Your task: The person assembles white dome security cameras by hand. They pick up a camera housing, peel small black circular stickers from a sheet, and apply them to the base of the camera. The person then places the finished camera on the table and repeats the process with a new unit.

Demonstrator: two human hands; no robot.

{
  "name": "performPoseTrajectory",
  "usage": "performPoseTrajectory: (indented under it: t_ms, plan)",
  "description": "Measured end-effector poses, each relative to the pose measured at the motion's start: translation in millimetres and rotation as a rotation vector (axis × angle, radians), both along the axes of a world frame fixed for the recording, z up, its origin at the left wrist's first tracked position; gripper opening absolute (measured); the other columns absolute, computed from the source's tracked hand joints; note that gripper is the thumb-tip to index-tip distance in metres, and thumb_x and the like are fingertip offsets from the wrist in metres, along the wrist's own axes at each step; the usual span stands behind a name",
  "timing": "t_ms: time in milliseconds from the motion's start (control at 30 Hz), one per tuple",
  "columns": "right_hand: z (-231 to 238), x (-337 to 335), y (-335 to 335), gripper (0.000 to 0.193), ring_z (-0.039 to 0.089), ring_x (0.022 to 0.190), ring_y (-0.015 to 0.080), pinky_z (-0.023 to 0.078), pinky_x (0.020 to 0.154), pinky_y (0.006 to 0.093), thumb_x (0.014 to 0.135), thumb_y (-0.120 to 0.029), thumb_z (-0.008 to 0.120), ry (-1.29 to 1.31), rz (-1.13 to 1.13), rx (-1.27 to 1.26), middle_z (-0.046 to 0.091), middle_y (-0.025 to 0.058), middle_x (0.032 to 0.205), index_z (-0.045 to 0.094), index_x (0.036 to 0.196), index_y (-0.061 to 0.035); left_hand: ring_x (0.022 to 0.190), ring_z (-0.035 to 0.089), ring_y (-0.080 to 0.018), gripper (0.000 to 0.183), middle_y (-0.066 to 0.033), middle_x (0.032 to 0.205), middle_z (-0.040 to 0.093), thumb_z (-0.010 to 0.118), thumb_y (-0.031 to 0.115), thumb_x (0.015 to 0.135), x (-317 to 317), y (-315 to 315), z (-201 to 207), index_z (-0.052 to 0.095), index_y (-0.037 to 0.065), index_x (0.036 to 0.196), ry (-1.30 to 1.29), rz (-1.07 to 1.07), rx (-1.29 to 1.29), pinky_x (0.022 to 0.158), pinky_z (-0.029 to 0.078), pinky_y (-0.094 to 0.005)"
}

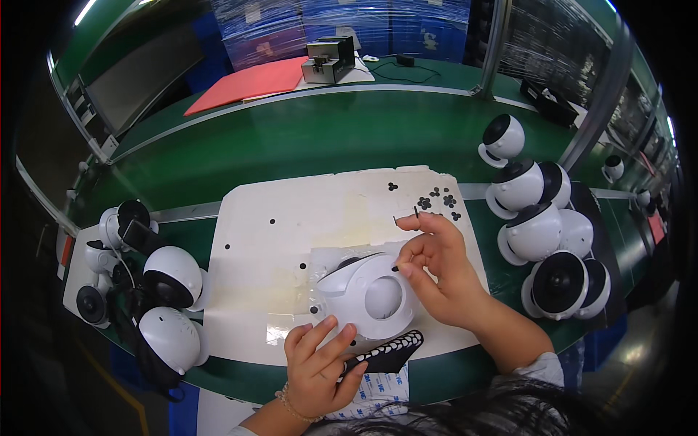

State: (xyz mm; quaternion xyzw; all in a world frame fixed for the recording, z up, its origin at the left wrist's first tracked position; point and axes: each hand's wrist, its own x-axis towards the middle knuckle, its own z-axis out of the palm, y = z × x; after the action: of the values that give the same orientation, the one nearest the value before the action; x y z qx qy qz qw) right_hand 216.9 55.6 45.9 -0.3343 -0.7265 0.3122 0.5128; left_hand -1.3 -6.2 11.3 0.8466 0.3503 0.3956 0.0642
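Note:
A white rounded device with a ring-shaped base point(400, 314) lies on clear plastic in the middle of the board. My left hand point(320, 363) has fingertips at its near left edge. Between that hand's thumb and fingers is one end of a black sheet point(389, 357) with a row of white cut-out spots. Over the device's right side, my right hand point(443, 280) pinches a small black round pad point(395, 268) between thumb and finger. Thin dark slivers show at its upper fingertips; what they are I cannot make out.
A cream board point(254, 291) carries scattered black pads point(424, 203). White ball-shaped cameras stand in groups at right point(534, 232) and left point(173, 276). Patterned backing paper point(378, 396) lies at the near edge. Behind the green bench stands a metal box point(329, 62) beside a red sheet point(251, 83).

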Motion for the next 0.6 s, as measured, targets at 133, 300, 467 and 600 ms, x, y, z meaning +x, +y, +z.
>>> performPoseTrajectory:
  t_ms: [133, 300, 467, 600]
  plan:
    - [1, -2, -2, 0.051, 0.055, 0.08, 0.0167, 0.046, 0.069, 0.0256, 0.076, 0.012, 0.049, -0.05, -0.066, 0.056, 0.041, 0.0172, 0.118, 0.034, 0.123, -0.0038, 0.113, 0.046, -0.0273, 0.014, -0.008, 0.117, 0.055, 0.065, 0.018, 0.07, 0, 0, 0, 0.061, 0.005, 0.073, 0.0, -0.002, -0.003, 0.086, 0.031, -0.0422]
    - [11, -1, -16, 0.054, 0.057, 0.08, 0.0231, 0.046, 0.072, 0.0299, 0.073, 0.007, 0.057, -0.585, -0.233, 0.491, 0.055, 0.0117, 0.101, 0.04, 0.121, -0.0096, 0.116, 0.044, -0.0264, 0.016, -0.008, 0.119, 0.054, 0.063, 0.019, 0.071, 1, -2, 2, 0.064, 0.005, 0.079, 0.012, -0.003, -0.029, 0.089, 0.03, -0.0419]
    - [18, -8, -15, 0.055, 0.053, 0.09, 0.0262, 0.036, 0.086, 0.0398, 0.075, 0.003, 0.057, -0.408, -0.306, 0.4, 0.057, 0.0074, 0.093, 0.036, 0.125, -0.0056, 0.117, 0.043, -0.0258, 0.016, -0.0082, 0.12, 0.054, 0.063, 0.018, 0.07, 0, -4, 2, 0.065, 0.006, 0.081, 0.006, 0.004, -0.054, 0.09, 0.03, -0.0415]
    - [13, -19, -9, 0.053, 0.05, 0.097, 0.0253, 0.026, 0.094, 0.04, 0.078, 0.002, 0.053, -0.095, -0.053, 0.074, 0.056, 0.0051, 0.089, 0.031, 0.126, -0.0012, 0.117, 0.043, -0.0257, 0.017, -0.0085, 0.12, 0.053, 0.064, 0.018, 0.07, 1, -3, 3, 0.064, 0.006, 0.083, -0.009, -0.015, -0.062, 0.089, 0.031, -0.0413]
